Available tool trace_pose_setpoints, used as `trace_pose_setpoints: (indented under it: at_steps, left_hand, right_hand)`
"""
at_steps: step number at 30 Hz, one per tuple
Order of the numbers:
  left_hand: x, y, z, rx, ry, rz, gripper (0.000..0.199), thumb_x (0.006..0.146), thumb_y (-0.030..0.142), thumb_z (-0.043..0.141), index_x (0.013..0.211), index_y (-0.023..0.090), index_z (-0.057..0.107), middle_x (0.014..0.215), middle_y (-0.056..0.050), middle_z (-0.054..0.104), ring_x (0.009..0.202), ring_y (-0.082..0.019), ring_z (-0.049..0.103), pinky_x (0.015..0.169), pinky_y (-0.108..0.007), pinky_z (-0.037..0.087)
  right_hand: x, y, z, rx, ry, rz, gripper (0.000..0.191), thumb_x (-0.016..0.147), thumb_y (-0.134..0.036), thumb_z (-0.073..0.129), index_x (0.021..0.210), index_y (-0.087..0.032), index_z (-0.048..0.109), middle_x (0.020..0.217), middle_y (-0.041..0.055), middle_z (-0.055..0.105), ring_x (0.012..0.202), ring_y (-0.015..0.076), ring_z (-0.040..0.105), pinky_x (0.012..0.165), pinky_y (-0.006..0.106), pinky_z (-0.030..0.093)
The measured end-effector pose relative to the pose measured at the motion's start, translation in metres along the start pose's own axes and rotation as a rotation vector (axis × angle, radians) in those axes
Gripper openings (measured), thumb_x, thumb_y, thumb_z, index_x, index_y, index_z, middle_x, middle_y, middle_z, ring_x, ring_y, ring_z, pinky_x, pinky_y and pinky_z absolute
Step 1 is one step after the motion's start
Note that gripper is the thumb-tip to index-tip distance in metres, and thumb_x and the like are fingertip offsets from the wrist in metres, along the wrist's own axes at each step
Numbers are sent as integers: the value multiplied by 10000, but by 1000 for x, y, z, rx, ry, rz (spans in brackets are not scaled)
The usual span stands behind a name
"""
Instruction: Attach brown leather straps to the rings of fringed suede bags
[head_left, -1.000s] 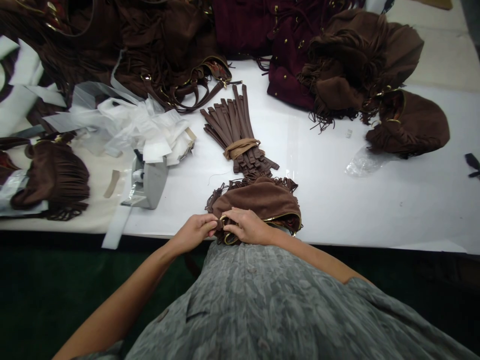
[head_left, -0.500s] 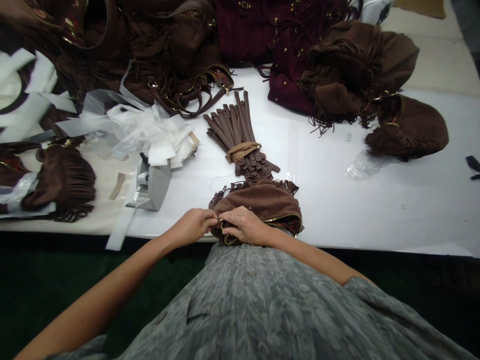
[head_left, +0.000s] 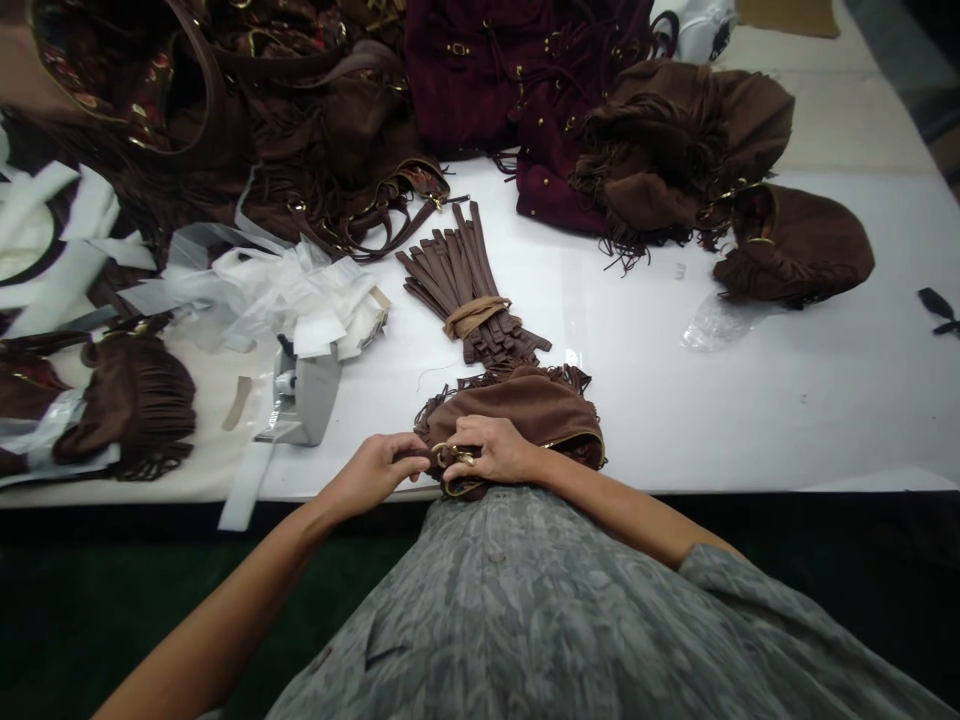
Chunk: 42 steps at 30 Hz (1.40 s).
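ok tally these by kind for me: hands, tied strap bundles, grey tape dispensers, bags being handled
Left hand and right hand: 2
Tied strap bundle: 1
Grey tape dispenser: 1
Bag being handled: 1
Total: 5

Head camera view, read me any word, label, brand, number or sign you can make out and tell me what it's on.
There is no readable text.
Fringed brown bag, near the middle: no lettering shows.
Gray tape dispenser: no lettering shows.
White object, toward top right: dark marks, too blurred to read.
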<state>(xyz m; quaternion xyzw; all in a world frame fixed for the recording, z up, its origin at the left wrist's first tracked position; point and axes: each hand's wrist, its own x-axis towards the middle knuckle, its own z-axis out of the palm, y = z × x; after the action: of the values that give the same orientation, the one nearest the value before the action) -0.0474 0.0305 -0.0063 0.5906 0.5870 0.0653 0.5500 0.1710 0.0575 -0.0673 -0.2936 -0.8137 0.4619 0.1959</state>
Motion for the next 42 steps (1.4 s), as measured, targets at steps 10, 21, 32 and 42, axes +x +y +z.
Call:
trace_pose_setpoints:
  at_steps: [10,21,32,42]
  left_hand:
    - [-5,16,-19,380,-124,111,221,857,254,517,860,181,726,688,-14,705,609,-148,606,597,-231,392]
    - [17,38,-13,803,-304,200,242,707,18,533,706,163,727,713,-116,732,677,-236,660,558,-269,333]
    - [55,49,-49,55,-376,147,173,773,318,637,761,153,688,578,8,623,508,-111,506,489,-206,351]
    - [32,51,6,-600,364,109,263,744,370,713,796,131,618,626,-2,632,488,-70,446,476,-190,335]
  right_hand:
    - [12,-26,-9,-358,-140,-132,281,897,-400,583,843,-150,699,816,67,712,724,152,614,576,271,293]
    - [39,-55,-9,-534,-480,-94,167,770,-219,605,804,-115,731,834,136,739,743,246,664,551,303,340]
    - [6,1,-27,383,-29,135,362,808,-375,694,1104,-168,662,1087,58,649,1006,188,611,897,302,462]
    - [-7,-15,-27,114,687,263,629,765,-449,731,1296,-195,510,1315,116,525,1252,246,478,1103,395,358]
